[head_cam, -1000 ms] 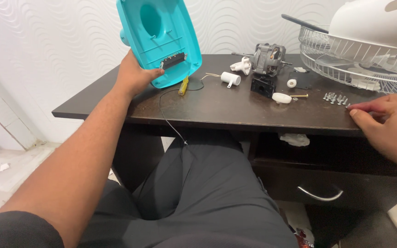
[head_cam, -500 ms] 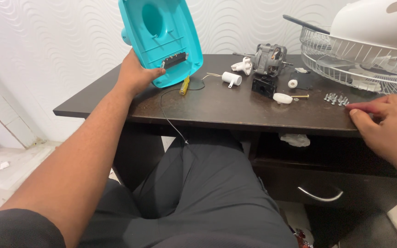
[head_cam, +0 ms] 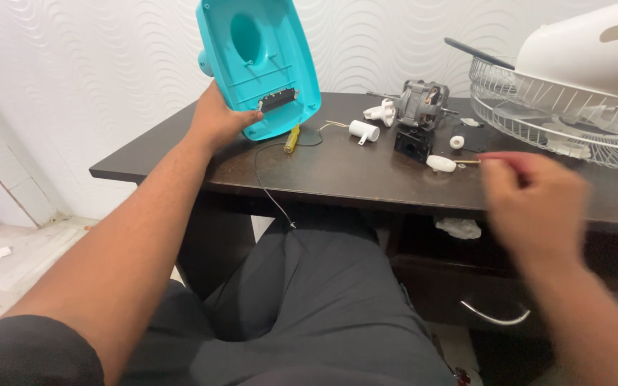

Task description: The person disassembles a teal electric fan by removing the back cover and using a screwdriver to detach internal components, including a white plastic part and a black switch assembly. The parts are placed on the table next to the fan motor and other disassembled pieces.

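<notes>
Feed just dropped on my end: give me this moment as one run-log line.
left hand: grips teal cover, tilted on desk | right hand: raised, blurred, contents unclear | motor, wire guard: on desk

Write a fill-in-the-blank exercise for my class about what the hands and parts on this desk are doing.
1. The left hand holds a ____ plastic housing upright on the desk.
2. The right hand looks ____ from motion.
3. A small ____ screwdriver lies beside the housing.
4. The wire fan guard sits at the desk's ____ end.

Answers: turquoise; blurred; yellow; right

Bright, even indoor light; soft shadows under desk (head_cam: 366,179); right hand (head_cam: 534,207) motion-blurred (rest sharp).
</notes>
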